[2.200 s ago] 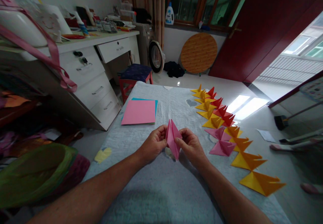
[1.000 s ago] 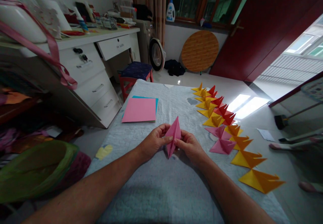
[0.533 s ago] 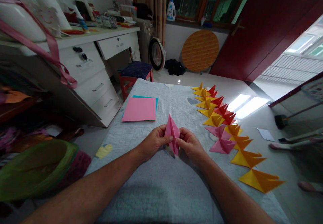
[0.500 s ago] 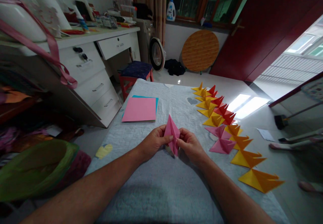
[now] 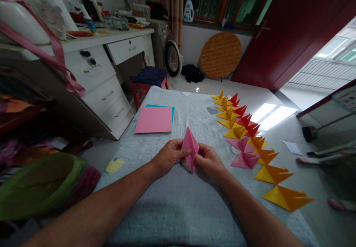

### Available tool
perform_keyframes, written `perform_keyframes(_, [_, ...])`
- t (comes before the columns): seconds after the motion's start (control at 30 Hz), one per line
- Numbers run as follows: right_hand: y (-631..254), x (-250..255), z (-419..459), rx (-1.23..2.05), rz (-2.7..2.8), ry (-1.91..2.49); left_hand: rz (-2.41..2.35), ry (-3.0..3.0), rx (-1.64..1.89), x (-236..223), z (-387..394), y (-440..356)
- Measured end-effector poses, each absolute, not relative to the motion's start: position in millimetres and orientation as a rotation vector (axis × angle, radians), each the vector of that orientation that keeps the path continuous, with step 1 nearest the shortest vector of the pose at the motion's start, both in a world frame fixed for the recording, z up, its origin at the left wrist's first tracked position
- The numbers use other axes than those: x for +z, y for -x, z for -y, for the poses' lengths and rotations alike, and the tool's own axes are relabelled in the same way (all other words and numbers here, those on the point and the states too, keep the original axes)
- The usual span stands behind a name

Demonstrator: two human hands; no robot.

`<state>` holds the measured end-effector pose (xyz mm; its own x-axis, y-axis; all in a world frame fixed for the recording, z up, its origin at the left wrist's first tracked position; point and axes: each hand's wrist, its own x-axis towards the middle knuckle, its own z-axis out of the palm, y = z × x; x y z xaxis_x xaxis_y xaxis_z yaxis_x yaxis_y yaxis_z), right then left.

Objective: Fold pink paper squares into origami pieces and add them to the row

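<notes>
A pink folded origami paper [image 5: 190,143], long and diamond-shaped, is held upright over the table between both my hands. My left hand [image 5: 170,155] grips its left edge, the thumb lying across the front face. On the other edge, my right hand [image 5: 209,158] pinches the paper between thumb and fingers. Fingers behind the paper are partly hidden. To the right stand several folded paper cranes: yellow ones [image 5: 235,131], red ones [image 5: 244,120], orange-yellow ones [image 5: 273,174] and two pink ones [image 5: 245,159]. A stack of square paper [image 5: 154,120], pink on top with blue showing beneath, lies beyond my left hand.
A pale blue cloth [image 5: 167,210] covers the table. At left are a green-lined bin [image 5: 41,184] and a white desk [image 5: 91,69] with drawers. A stool [image 5: 150,77] stands past the table's far left corner. A round wooden board [image 5: 221,54] leans on the wall.
The pink folded paper has been turned between my hands; its two separate top points now show as a single point. My left thumb has moved onto its front. The cranes and stack stay put.
</notes>
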<state>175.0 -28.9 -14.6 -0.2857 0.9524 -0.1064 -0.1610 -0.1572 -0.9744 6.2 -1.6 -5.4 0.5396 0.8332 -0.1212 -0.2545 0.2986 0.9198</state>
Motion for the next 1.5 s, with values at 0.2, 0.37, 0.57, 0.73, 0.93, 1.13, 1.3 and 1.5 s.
perform_keyframes(0.2, [-174.5,-9.0,31.6,1.558,1.327,1.119,-0.752,-1.042,0.855,-0.4,3.1,-6.5])
perform_keyframes(0.37, [-174.4,-6.4,33.1,1.525,1.407,1.121,-0.742,-0.983,0.915,0.6,3.7,-7.5])
perform_keyframes(0.57, [-173.7,-9.8,32.7,1.590,1.371,1.108,-0.753,-0.963,0.938,3.2,4.5,-9.0])
perform_keyframes(0.73, [-173.6,-5.7,33.0,1.601,1.425,1.096,-0.762,-0.961,0.974,1.4,5.0,-9.2])
perform_keyframes(0.93, [-174.2,-3.9,33.2,1.612,1.512,1.088,-0.808,-0.925,1.075,-2.2,5.1,-9.5])
perform_keyframes(1.13, [-177.5,-2.1,34.6,1.611,1.526,1.101,-0.827,-0.874,1.169,-2.9,4.3,-9.4])
perform_keyframes(1.3, [-174.7,1.8,36.1,1.599,1.536,1.104,-0.844,-0.893,1.201,0.2,6.1,-10.9])
perform_keyframes(1.5, [-169.8,-2.4,36.6,1.617,1.476,1.141,-0.864,-0.946,1.123,-1.6,4.6,-9.0])
